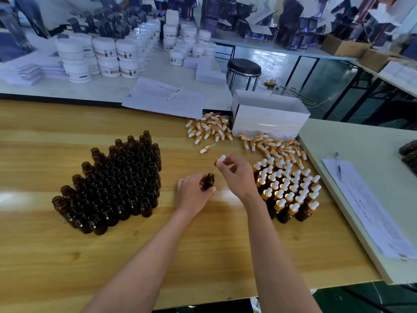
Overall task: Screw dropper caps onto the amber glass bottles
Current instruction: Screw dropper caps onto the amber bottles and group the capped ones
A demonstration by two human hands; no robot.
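Head: dropper cap (220,160) over bottle (208,182)

Dropper cap (220,159) above amber bottle (208,181)

Bright, diffuse light is spread evenly over the scene. Pale glare is seen on the wooden table (13,197) at its left edge and near its middle. Only faint, soft shadows are cast. The amber bottles (112,181) are rendered sharp but nearly black. The far boxes (293,23) are smeared, and straight edges are bowed towards the corners.
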